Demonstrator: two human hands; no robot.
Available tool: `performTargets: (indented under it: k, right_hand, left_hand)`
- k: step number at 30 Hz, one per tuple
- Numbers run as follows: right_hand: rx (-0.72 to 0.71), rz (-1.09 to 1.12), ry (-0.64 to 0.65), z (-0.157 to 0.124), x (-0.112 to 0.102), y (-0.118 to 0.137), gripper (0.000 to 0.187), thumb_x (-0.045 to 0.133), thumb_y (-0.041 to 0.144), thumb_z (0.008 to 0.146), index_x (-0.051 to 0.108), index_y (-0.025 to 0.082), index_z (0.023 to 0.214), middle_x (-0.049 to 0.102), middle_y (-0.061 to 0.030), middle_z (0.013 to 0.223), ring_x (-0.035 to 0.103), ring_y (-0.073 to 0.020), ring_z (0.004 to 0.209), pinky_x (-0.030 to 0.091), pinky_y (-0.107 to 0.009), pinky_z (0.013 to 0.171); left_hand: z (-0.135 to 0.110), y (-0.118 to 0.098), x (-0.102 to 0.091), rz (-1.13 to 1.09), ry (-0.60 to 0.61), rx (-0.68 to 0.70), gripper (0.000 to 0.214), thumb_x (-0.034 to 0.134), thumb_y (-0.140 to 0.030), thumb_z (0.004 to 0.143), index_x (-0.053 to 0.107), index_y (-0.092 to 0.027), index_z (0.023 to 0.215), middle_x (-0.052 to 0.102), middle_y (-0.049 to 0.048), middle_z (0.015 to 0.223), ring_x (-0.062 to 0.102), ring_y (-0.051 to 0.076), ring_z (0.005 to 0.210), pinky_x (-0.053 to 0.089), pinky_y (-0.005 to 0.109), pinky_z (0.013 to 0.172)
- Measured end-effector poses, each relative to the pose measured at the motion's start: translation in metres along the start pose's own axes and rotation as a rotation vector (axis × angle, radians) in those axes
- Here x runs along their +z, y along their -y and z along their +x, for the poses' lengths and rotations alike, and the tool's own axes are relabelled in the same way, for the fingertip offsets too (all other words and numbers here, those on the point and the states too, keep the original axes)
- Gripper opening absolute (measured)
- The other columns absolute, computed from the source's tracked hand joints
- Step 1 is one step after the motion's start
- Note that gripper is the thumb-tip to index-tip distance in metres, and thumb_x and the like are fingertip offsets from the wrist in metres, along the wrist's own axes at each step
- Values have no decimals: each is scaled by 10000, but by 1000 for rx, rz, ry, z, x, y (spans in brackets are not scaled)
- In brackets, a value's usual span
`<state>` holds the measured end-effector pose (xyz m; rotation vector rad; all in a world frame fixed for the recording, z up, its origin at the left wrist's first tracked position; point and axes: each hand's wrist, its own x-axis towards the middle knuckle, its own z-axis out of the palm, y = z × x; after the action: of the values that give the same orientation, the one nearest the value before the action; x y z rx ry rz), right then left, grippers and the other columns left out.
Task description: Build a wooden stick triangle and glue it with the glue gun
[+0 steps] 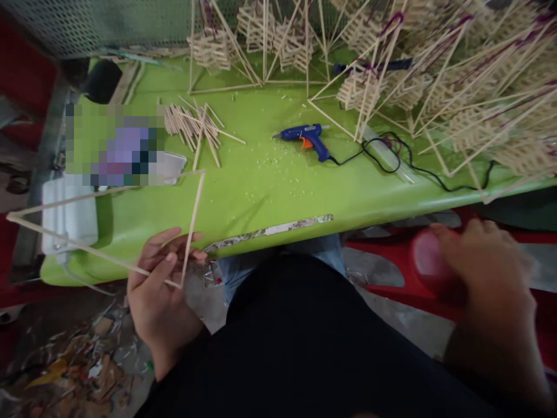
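Left hand (pixel 159 290): fingers pinch stick frame (pixel 195 209) near one corner, over near edge of green surface (pixel 243 191); right hand (pixel 496 278) blurred at round red object (pixel 429 255), finger state cannot be told; farther, blue glue gun (pixel 307 136), loose sticks (pixel 187 125).

The stick frame (pixel 196 206) is pale tan, the glue gun (pixel 301 133) blue.
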<state>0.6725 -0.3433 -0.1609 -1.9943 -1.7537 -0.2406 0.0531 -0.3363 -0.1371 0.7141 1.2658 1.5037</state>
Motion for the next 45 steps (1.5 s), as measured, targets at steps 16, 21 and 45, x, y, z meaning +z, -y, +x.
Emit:
performTargets:
  k: [16,21,45]
  right_hand:
    - [-940,199,763,73,143,400,1049,498,827,1107,255,182,1898,209,-103,1984,122,-395,1857,121,-615,1532]
    - [-630,55,717,94,115,307,1040,455,729,1147,201,37,1880,165,-229,1966,178,-443,1842,204,-683,1500]
    - [-258,832,55,73,88,285,98,777,261,1057,782,264,959,756,-18,846,669,-177,684,580,-356,633]
  left_hand:
    - [-24,-4,23,0,-133,-11,329,769,-207,981,815,-172,1305,870,135,1192,807,187,846,677,282,777]
    - [-14,-1,20,-9,-108,-24,302,805,-229,976,819,-166,1271,871,148,1176,799,184,846,675,291,810]
    - [12,2,22,191,240,-218,944,1044,-263,822,444,-278,1549,883,66,1017,788,153,648,583,169,519]
